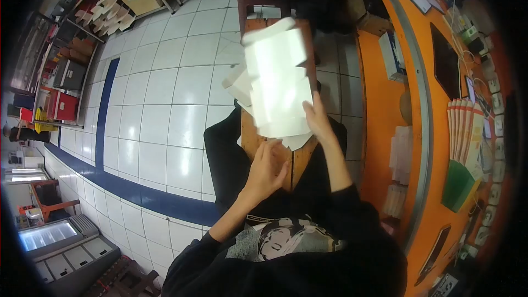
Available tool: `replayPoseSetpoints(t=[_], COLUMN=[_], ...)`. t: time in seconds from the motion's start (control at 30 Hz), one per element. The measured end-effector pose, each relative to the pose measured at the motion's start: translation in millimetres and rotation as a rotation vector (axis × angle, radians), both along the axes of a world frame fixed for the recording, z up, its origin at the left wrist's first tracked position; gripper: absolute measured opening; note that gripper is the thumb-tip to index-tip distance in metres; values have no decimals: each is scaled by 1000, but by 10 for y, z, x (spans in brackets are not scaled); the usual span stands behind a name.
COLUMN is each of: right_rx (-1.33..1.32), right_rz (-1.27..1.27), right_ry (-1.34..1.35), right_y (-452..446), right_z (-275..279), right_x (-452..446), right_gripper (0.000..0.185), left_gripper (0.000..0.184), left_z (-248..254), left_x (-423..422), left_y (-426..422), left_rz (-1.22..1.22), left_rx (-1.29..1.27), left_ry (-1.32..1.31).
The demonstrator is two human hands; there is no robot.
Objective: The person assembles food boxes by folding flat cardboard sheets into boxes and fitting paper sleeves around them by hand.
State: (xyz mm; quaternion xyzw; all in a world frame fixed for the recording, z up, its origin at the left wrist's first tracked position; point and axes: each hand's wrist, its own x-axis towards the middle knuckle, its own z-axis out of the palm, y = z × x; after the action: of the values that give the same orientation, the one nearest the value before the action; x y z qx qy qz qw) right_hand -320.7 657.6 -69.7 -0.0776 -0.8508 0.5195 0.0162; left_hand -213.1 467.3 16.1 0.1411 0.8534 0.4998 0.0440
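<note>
The right hand (319,121) pinches the right edge of a big white card (278,82) with cut flaps. The left hand (268,169) is by the card's bottom edge, thumb and fingers apart; I can't tell if it touches. The card is over the wooden bench (249,137), between the person's legs. More pale card (240,84) pokes out under its left side. White tiles (157,126) cover the floor.
</note>
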Motion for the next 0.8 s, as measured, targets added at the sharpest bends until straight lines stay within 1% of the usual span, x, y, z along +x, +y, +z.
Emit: replayPoseSetpoints(t=[0.03, 0.07, 0.1, 0.13, 0.2, 0.23, 0.27, 0.3, 0.33, 0.37, 0.4, 0.43, 0.47, 0.5, 0.53, 0.57, 0.6, 0.67, 0.7, 0.77, 0.8], right_rx=[-224, -449, -628, -807, -817, -716, -616, -566, -567, -477, -386, -286, -286, -205, -123, -19, -18, -27, 20, 22, 25], right_rz=[-25, -50, -71, -92, -94, -127, -160, -237, -239, -167, -93, -46, -43, -19, 4, 26, 25, 94, 92, 74, 57], right_ry=[47, 95, 55, 13, 29, 49, 70, 139, 136, 98, 61, 93, 92, 56, 20, 62, 57, 63, 49, 57, 69], right_y=[-105, -218, -329, -412, -431, -423, -420, -420, -383, -318, -288, -297, -317, -344, -362, -373, -397, -461, -473, -466, -461], right_z=[6, 36, 116, 176, 72, 11, -19, -3, -13, -12, -16, -27, -8, 14, 25, 26, 26, 32, 30, -26, -50], right_x=[179, 346, 497, 623, 752, 796, 827, 836, 871, 897, 916, 953, 996, 1042, 1080, 1104, 1130, 1177, 1182, 1185, 1187], right_gripper=[38, 40, 42, 44, 44, 40, 37, 33, 33, 32, 31, 34, 34, 37, 41, 46, 46, 50, 52, 52, 51], left_gripper=[48, 47, 47, 47, 43, 33, 33, 28, 23, 14, 14, 11, 9, 9, 9, 10, 10, 14, 14, 18, 18], left_z=[-8, -30, -61, -160, -408, -488, -556, -638, -732, -787, -834, -880, -901, -926, -951, -996, -1062, -1118, -1106, -1074, -1106], left_x=[9, 12, 10, 10, 0, -10, -2, 10, 26, -14, -18, -19, -17, -8, 2, 17, 33, 44, 50, 67, 80], left_y=[57, 128, 176, 195, 215, 174, 129, 86, 53, 41, 25, 7, -4, -19, -32, -36, -30, -10, -4, 10, 4], left_rz=[-3, 48, 101, 102, 182, 134, 133, 133, 133, 159, 162, 171, 179, 181, 177, 172, 172, 154, 154, 164, 166], left_rx=[3, -101, -205, -204, -294, -235, -236, -171, -105, -98, -100, -14, 74, 74, 86, 97, 98, 275, 274, 405, 406], left_ry=[-1, 155, 313, 310, 327, 325, 324, 244, 163, 190, 189, 135, 80, 78, -42, -164, -169, -360, -364, -586, -589])
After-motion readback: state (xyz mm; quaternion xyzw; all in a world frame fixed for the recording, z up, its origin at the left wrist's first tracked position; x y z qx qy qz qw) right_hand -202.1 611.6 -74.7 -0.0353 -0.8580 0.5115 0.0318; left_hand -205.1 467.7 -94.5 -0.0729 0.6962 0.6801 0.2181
